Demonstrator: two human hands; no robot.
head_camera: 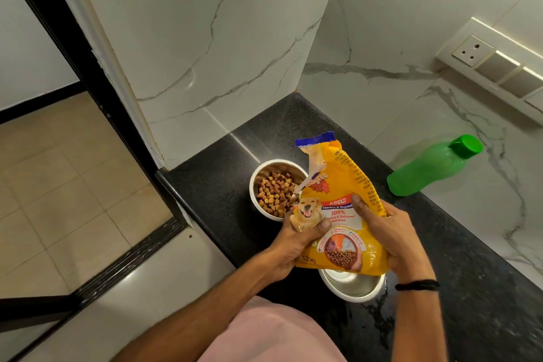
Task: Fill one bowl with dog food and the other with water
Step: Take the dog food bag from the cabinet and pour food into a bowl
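Just left of the bag (346,214), under its torn mouth, the food bowl (252,185) sits on the counter (223,194) with kibble (274,192) covering its floor. The food half of the task looks done, or nearly so. The mouth hangs right at that bowl's rim, probably so stray pieces drop inside and not on the counter.

Both hands hold the bag. The left hand (293,241) grips its lower left corner, fingers curled behind and thumb pressed on the front. The right hand (388,232) wraps its right edge, thumb laid across the print. Two low grips give control of the tilt, and the bag stands close to upright, which I judge is meant to stop the flow.

Beneath the bag's bottom edge, the empty bowl (352,288) shows bare steel, half hidden, and is presumably meant for water. Right of the bag and well apart, a green bottle (429,169) waits by the wall with its cap on, the likely water source.
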